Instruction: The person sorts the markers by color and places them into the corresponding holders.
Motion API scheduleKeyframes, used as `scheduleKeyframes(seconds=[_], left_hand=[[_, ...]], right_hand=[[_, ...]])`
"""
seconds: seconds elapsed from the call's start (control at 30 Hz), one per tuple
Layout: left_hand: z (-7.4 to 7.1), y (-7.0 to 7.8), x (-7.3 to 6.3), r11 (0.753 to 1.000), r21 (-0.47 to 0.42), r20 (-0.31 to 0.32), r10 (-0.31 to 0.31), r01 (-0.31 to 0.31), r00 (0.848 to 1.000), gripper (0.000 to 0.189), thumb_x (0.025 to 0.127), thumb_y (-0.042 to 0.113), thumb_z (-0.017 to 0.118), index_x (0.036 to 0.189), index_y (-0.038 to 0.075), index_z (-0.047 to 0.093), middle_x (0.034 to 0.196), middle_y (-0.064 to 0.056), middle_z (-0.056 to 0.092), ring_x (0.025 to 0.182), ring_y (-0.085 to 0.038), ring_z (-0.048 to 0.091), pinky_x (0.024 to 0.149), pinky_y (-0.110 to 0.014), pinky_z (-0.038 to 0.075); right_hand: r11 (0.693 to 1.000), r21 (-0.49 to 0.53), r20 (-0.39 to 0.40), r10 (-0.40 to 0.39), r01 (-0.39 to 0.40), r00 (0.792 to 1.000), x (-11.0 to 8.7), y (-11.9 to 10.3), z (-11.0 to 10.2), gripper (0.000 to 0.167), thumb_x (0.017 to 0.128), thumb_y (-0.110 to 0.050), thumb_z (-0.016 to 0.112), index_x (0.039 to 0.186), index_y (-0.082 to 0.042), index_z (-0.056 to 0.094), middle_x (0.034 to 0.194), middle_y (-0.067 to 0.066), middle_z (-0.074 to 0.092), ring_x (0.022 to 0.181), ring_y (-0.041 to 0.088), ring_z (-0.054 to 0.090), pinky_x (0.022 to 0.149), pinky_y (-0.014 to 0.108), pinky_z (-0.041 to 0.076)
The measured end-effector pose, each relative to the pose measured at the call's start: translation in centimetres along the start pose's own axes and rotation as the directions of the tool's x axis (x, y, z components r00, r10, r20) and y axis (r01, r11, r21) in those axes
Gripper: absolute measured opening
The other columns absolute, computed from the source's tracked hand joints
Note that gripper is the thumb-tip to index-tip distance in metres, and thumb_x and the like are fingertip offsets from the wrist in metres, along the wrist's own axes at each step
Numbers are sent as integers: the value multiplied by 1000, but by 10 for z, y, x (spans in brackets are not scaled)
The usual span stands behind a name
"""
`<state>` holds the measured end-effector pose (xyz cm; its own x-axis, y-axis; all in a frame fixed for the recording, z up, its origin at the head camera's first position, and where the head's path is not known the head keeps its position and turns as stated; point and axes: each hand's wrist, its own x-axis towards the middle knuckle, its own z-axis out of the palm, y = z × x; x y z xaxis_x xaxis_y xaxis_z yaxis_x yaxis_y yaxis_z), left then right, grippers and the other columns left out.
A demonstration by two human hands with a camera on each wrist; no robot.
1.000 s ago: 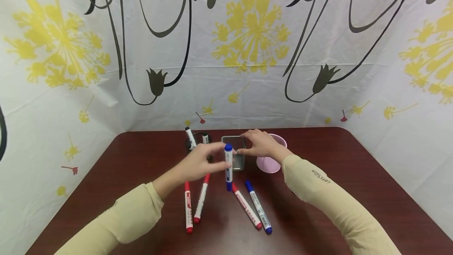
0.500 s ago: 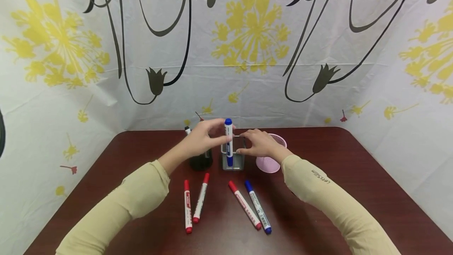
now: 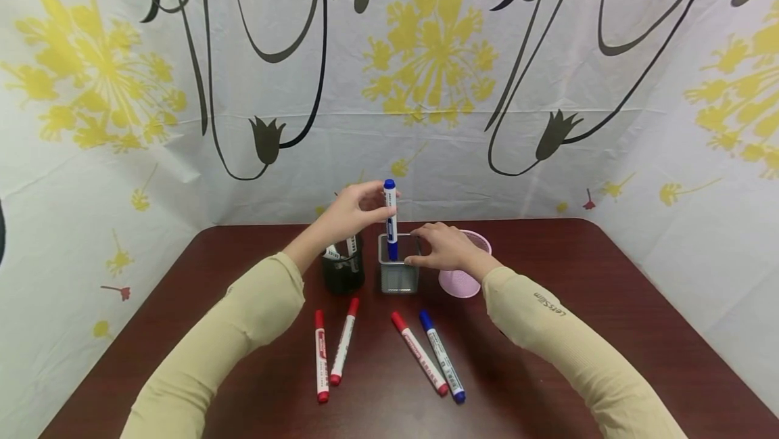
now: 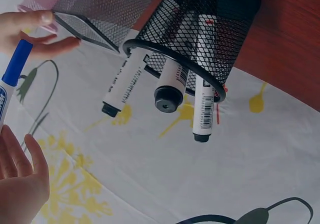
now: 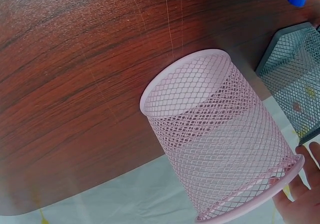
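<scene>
Your left hand point(image 3: 356, 210) pinches the blue marker point(image 3: 392, 230) upright by its upper barrel, lower end at the holder's point(image 3: 399, 279) mouth. Your right hand point(image 3: 449, 248), thumb and fingers spread, grips the holder's right rim. Expect a light, stiff, slightly slick barrel; hold it high, clear of the rim.

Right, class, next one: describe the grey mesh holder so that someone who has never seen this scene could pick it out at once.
Start with the dark wooden table and look towards its far side. There, the grey mesh holder stands between the black holder and the pink holder. It alone has a squared rim; both neighbours' rims are round.
</scene>
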<state>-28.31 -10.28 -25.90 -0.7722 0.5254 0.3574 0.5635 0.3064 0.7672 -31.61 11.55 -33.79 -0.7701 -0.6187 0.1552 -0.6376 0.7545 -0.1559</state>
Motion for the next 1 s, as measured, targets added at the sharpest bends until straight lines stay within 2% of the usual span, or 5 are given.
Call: scheduleKeyframes(seconds=[0.33,0.67,0.83,0.87,1.0], left_hand=[[-2,-15,15,998,21,-45,-51,52,998,29,86,17,59,112,5,56,97,-7,59,91,-16,56,79,-30,44],[4,-30,26,985,78,-51,-150,153,987,38,86,18,59,119,2,50,102,-10,57,94,-20,55,80,-32,43],[8,-38,27,978,93,-49,-183,187,982,43,86,20,59,124,3,47,106,-11,56,98,-21,54,81,-32,43],[8,-34,25,976,95,-45,-191,194,981,43,86,19,59,124,2,46,106,-13,56,99,-23,54,81,-33,43],[12,-38,23,973,118,-48,-195,199,980,43,86,19,59,123,2,47,106,-13,56,98,-23,54,81,-34,43]], right_hand=[[1000,-1,7,10,-10,1000,0,1,0,64,77,-54,58,119,-5,55,117,11,53,107,29,46,86,48,36],[1000,-8,15,16,-15,1000,1,1,0,64,77,-54,57,120,-6,54,118,11,52,107,29,46,86,49,36],[1000,-17,7,4,-4,1000,1,2,2,64,77,-54,57,119,-5,54,117,11,53,106,28,47,85,47,37],[1000,-20,4,2,-2,1000,1,2,2,64,77,-54,57,119,-5,54,116,10,53,105,27,47,84,46,38],[1000,-28,-8,-2,1,1000,1,3,3,65,77,-54,57,120,-5,54,117,10,53,106,27,47,84,45,38]])
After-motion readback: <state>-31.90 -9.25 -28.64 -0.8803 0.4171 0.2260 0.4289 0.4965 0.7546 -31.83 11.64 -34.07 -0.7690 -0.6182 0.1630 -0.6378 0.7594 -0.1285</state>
